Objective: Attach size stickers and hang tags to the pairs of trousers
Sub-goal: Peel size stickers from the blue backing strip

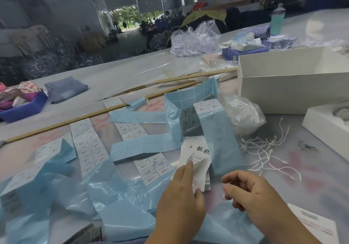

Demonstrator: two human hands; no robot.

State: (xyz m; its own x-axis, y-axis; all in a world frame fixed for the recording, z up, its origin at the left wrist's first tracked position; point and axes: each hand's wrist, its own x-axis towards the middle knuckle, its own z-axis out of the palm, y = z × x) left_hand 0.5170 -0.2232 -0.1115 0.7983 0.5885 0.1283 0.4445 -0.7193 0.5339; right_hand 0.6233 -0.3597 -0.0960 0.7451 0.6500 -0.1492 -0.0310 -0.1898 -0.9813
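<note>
My left hand (181,192) holds the top hang tag (198,160) of a small stack: forefinger laid on the size sticker (195,159) half-pressed onto the tag's face, thumb under the tag's near edge. My right hand (253,191) hovers just right of the tag, fingers loosely curled, holding nothing I can see. Sticker's right edge looks lifted and curled, not yet flat. Blue backing strips (222,136) run beyond and to either side of both hands; one crosses directly behind the tag. Printed sticker sheets (153,166) lie just left of my left forefinger. White string loops (268,151) lie beyond my right hand, with a clear bag (243,115) farther off. The only trousers in view, a folded denim pair (66,89), lie far off to the left, well apart from both hands. Risks, as I judge them: sticker could crease or set crooked if pressed from the wrong edge; the lifted corner could catch the loose backing behind; tags beneath could slide, since only the top one is pinched.
</note>
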